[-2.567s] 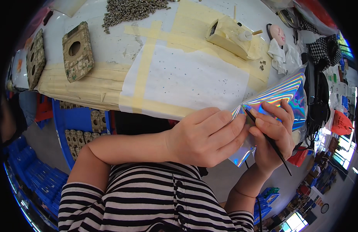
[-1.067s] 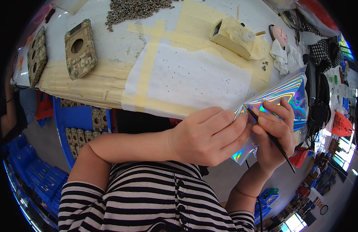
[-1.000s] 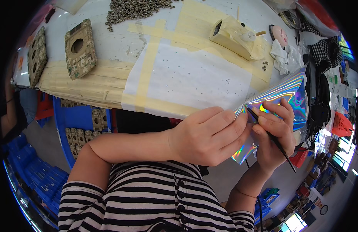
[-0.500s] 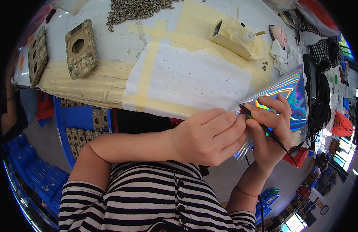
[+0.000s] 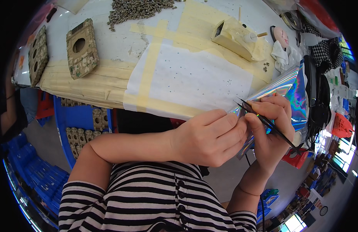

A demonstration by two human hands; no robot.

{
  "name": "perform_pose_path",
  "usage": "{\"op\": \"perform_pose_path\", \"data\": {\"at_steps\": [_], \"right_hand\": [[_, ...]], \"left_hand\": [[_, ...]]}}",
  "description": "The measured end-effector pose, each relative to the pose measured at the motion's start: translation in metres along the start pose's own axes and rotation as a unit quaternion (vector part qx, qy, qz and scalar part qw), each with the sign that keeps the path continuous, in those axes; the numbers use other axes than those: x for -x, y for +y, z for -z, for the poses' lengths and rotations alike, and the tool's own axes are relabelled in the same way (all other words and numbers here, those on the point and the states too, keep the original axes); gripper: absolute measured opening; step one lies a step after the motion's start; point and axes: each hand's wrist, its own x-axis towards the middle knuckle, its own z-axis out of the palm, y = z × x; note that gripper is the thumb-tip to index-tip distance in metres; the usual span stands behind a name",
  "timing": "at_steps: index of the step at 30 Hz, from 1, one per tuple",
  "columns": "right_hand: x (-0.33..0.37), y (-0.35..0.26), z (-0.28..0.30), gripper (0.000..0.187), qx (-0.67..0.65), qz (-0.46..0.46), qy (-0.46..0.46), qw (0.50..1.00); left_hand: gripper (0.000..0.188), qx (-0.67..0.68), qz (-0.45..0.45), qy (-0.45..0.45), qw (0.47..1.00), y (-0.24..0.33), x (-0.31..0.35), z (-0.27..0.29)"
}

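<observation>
Black tweezers (image 5: 268, 124) sit in my right hand (image 5: 277, 125), their slim tips slightly apart above the paper's near edge. My left hand (image 5: 210, 137) is closed, with its fingertips pinching a shiny holographic sheet (image 5: 297, 87). The sheet runs behind both hands, and its lower end shows below my fingers. Both hands meet close together at the table's front edge. Just beyond them lies white paper (image 5: 186, 75) dotted with several tiny specks. What lies inside my left fingertips is hidden.
Two camouflage-patterned toy tank hulls, one nearer (image 5: 82, 48) and one at the far left (image 5: 37, 56), lie on the table. A heap of small metallic parts (image 5: 138, 9) is at the back. A tape-covered block (image 5: 239, 40) stands right. Blue tray (image 5: 72, 120) holds more hulls below.
The tweezers' tips have opened apart and shifted slightly left and up. The holographic sheet has tilted a little. My left hand has barely moved.
</observation>
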Motion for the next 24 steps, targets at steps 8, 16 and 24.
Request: {"op": "perform_pose_path", "data": {"at_steps": [8,16,24], "right_hand": [[0.001,0.003,0.006,0.022,-0.023,0.002,0.015,1.0],[0.007,0.005,0.015,0.02,-0.038,0.0,0.007,0.999],[0.007,0.005,0.014,0.02,-0.023,0.011,0.003,1.0]], "left_hand": [[0.022,-0.006,-0.001,-0.006,1.0,0.0,0.0,0.001],[0.022,-0.015,-0.007,-0.021,1.0,0.0,-0.001,0.003],[0.024,-0.013,-0.005,-0.019,1.0,0.0,-0.001,0.003]]}}
